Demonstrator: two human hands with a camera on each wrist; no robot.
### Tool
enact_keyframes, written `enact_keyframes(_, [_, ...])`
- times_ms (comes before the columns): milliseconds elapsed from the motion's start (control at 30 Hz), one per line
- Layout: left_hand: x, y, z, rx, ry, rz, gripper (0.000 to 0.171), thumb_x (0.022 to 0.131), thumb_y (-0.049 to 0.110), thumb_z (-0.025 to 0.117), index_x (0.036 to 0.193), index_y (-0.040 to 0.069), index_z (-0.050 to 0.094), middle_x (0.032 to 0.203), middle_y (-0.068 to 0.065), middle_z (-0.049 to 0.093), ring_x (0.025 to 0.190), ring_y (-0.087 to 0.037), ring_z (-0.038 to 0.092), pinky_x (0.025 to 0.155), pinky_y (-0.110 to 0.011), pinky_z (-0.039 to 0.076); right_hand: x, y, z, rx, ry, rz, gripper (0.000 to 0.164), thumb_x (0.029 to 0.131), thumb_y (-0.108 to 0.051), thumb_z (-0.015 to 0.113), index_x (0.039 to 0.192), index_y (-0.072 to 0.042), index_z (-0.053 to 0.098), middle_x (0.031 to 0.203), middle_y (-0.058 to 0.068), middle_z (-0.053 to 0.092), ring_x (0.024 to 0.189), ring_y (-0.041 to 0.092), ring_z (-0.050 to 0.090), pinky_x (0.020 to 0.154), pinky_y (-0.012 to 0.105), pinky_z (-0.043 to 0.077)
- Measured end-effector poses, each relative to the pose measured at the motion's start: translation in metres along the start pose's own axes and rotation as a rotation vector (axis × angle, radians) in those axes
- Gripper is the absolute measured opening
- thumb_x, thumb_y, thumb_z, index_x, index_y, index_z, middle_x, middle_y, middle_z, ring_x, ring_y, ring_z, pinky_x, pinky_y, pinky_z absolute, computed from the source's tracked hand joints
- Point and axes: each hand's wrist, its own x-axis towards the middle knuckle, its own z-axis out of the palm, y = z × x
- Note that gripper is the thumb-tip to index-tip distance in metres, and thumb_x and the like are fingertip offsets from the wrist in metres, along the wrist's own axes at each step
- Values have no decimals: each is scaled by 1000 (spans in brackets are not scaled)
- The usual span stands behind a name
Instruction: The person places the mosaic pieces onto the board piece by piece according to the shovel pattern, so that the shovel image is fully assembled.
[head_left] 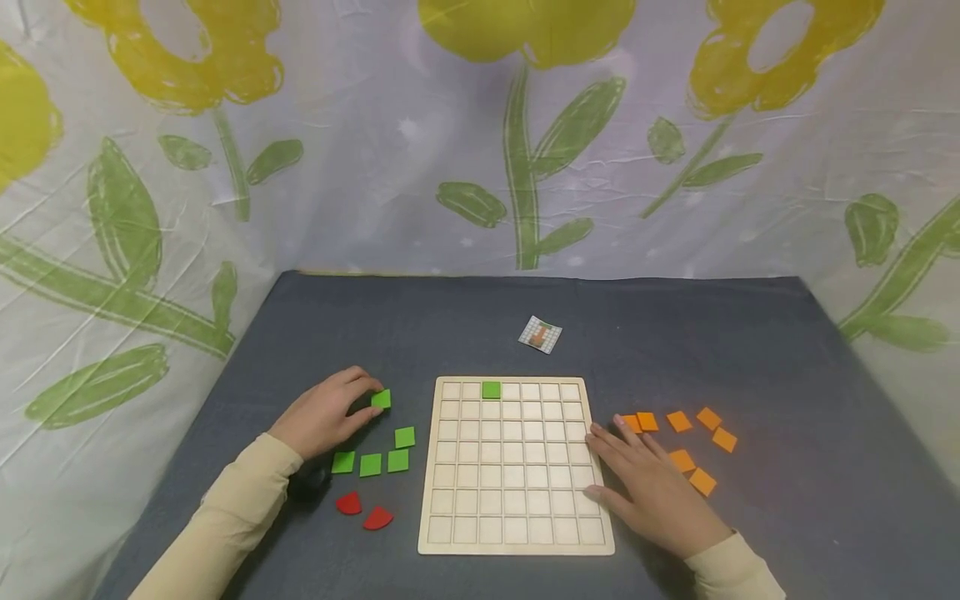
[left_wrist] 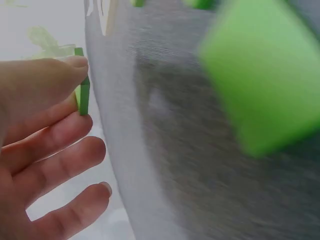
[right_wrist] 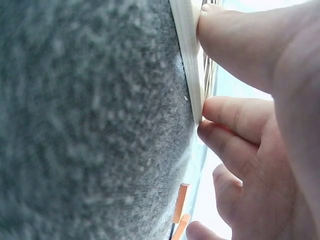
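Note:
My left hand (head_left: 330, 408) pinches a green square tile (head_left: 382, 399) between thumb and fingers; the left wrist view shows this tile (left_wrist: 83, 95) edge-on, the other fingers spread loosely below it. Several more green tiles (head_left: 371, 465) lie on the table near that hand. A wooden grid board (head_left: 491, 454) sits in the middle, with one green tile (head_left: 491, 390) in its far row. My right hand (head_left: 652, 492) rests its thumb and fingertips on the board's right edge, fingers fairly straight. In the right wrist view these fingers (right_wrist: 232, 112) touch the board's side (right_wrist: 190, 55).
Two red quarter-round pieces (head_left: 377, 518) lie left of the board's near part. Several orange square tiles (head_left: 678, 421) are scattered to the right, some partly behind my right hand. Beyond the board lies a small picture card (head_left: 540, 335) on the dark tablecloth (head_left: 405, 325).

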Motion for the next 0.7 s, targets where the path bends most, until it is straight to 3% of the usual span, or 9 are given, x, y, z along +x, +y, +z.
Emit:
enact_keyframes(433, [49,33,-4,-54,-5,27,30,88,24,71,115,10,66,110,-5,60,96,-21,62,78,-36,52,1,-1,-1,15,16,-13,63,89,-46,64,140,-12,50,146,3,46,141,32,30,109,58,27])
enact_keyframes(700, [82,50,-2,-47,-19,95,30,89,23,70,117,11,65,111,-3,59,93,-18,62,76,-33,52,0,1,1,13,7,-2,64,89,-46,64,141,-13,49,147,2,45,142,31,29,110,57,26])
